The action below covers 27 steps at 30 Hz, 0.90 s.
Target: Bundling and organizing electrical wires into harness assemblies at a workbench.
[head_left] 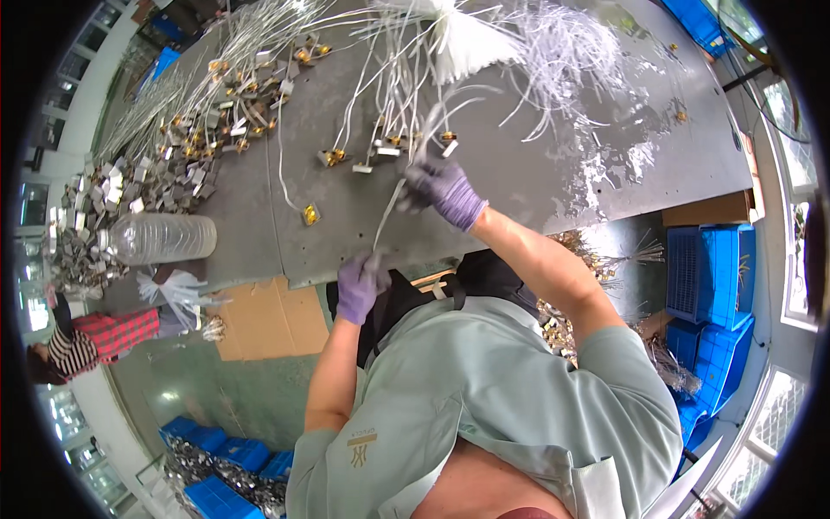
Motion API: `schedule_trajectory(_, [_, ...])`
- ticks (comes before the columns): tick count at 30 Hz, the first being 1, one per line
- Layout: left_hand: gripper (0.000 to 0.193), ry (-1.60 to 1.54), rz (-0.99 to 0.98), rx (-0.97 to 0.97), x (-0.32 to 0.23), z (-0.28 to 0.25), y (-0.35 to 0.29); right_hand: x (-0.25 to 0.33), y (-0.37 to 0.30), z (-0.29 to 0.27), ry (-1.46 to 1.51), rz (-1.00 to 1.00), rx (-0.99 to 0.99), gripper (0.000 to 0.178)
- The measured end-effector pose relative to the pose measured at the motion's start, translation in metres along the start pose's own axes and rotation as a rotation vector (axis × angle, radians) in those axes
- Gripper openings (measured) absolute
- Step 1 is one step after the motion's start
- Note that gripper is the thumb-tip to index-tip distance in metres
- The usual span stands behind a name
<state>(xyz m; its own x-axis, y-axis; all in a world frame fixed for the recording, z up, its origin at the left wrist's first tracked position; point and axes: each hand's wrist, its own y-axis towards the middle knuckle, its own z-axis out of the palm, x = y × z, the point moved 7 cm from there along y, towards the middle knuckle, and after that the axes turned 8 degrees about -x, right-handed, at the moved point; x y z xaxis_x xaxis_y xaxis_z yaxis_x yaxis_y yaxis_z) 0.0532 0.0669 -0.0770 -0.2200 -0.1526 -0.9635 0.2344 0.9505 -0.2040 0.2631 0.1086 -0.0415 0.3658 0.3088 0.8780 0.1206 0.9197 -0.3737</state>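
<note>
Both of my hands wear purple knit gloves. At the table's near edge, my left hand (361,285) has its fingers closed on the lower end of a thin whitish wire (387,216). That wire runs up to my right hand (445,192), which is held over the tabletop, its fingers closed around the wire. More pale strands rise past the right fingers; which of them it grips is partly hidden. Just beyond that hand lie wires ending in small parts with yellow coils and white blocks (363,169). A single wire ends in a yellow-and-metal part (311,214) to the left.
On the grey table (320,251) stand a large pile of wired parts (251,104), loose metal blocks (164,186), a clear plastic bottle lying sideways (164,239) and bundles of white wires (475,43). Blue crates (726,277) stand at right. Another person (104,337) is at far left.
</note>
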Motion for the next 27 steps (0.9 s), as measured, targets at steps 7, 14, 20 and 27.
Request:
schedule_trajectory(7, [0.031, -0.276, 0.077, -0.067, -0.04, -0.014, 0.021, 0.055, -0.008, 0.012, -0.248, -0.132, -0.037, 0.034])
schedule_trajectory(14, [0.034, -0.447, 0.042, 0.028, -0.043, -0.014, 0.01, 0.084, 0.018, -0.003, 0.054, -0.321, -0.139, 0.033])
schedule_trajectory(20, [0.034, -0.459, 0.03, 0.102, -0.046, -0.002, 0.015, 0.077, 0.019, 0.023, 0.065, -0.302, -0.098, 0.031])
schedule_trajectory(27, [0.041, -0.262, -0.073, 0.174, -0.041, 0.004, 0.022, 0.081, -0.007, 0.068, -0.255, -0.303, 0.101, 0.024])
